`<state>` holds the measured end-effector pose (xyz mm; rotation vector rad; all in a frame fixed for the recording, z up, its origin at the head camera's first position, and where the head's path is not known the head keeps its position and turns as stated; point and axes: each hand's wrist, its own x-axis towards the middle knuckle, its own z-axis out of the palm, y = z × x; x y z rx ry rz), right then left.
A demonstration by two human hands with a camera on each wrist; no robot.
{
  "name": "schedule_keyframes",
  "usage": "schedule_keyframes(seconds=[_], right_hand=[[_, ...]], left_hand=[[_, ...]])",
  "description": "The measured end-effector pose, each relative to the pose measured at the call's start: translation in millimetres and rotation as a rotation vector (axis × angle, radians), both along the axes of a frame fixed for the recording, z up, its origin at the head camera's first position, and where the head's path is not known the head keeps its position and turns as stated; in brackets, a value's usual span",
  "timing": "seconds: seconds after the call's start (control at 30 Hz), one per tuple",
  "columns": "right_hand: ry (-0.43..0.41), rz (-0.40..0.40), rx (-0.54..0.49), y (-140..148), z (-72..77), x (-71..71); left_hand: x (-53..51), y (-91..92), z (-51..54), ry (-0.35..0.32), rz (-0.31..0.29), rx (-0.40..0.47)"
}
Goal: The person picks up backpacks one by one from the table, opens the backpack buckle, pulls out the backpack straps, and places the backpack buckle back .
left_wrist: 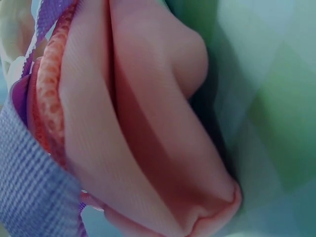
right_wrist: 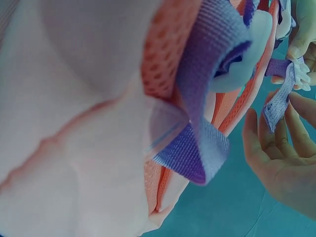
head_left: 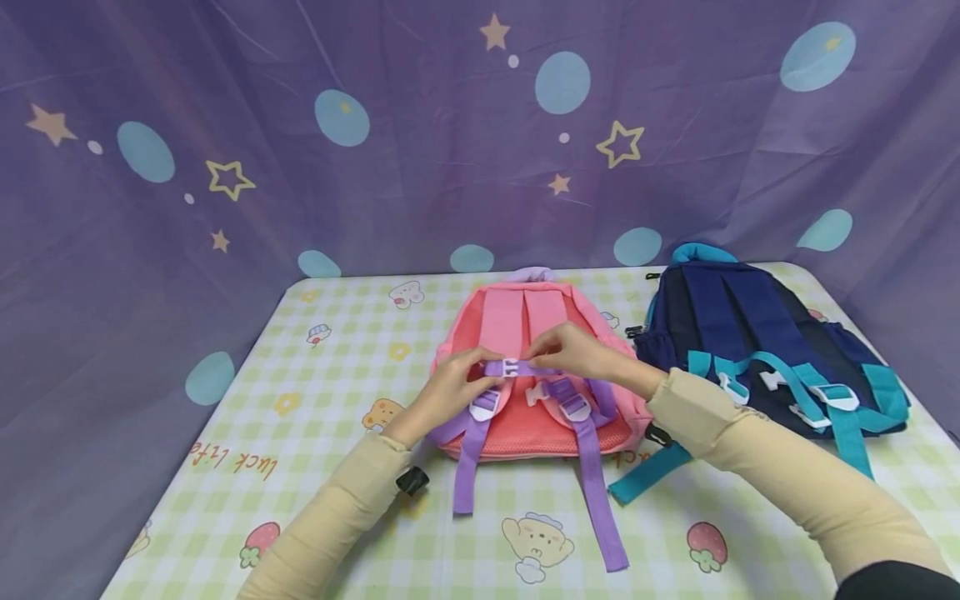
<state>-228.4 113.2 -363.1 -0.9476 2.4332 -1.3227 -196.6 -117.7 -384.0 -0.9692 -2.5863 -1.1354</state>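
A pink backpack point(head_left: 502, 333) lies on the table with its strap side up. Over it, a white plastic buckle piece point(head_left: 511, 367) sits on a short purple strap point(head_left: 492, 368). My left hand point(head_left: 450, 392) pinches this strap just left of the buckle piece. To the right of it, the fingertips of my right hand point(head_left: 573, 352) pinch the strap's loose end, which hangs below the buckle piece as a purple webbing end point(right_wrist: 277, 106) in the right wrist view. Another white buckle piece point(head_left: 537, 393) rests on the backpack. The left wrist view shows mostly pink side fabric point(left_wrist: 148, 98).
A navy backpack point(head_left: 750, 308) with teal straps point(head_left: 851, 437) lies at the right, close to the pink one. Two long purple strap tails point(head_left: 596, 492) trail toward the front. A checkered cloth point(head_left: 352, 333) covers the table; a purple curtain point(head_left: 450, 167) hangs behind.
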Motion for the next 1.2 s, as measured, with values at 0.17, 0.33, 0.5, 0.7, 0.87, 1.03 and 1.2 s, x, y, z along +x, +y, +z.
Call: schedule_keyframes(seconds=[0.17,0.33,0.5,0.7,0.87,1.03,1.2], right_hand=[[-0.004,-0.043,0.048,-1,5.5,4.4],[-0.014,-0.053,0.069,-1,5.9,4.9],[-0.018,-0.049,0.055,-1,6.2,5.9],[-0.031,-0.046,0.045,-4,6.0,6.3],[-0.051,-0.046,0.041,-7,6.3,6.5],[-0.059,-0.034,0.028,-10,7.6,7.4],[-0.074,-0.038,0.042,-12,8.8,7.1]], left_hand=[[0.2,0.2,0.0,-0.010,0.008,0.003],[0.3,0.1,-0.1,-0.007,0.010,0.002],[0.6,0.0,-0.1,-0.006,0.004,0.001],[1.0,0.5,-0.9,0.001,0.002,0.008],[0.3,1.2,-1.3,0.008,0.010,0.006],[1.0,2.0,-0.5,-0.001,0.017,0.004],[2.3,2.2,0.9,-0.018,0.018,0.001]])
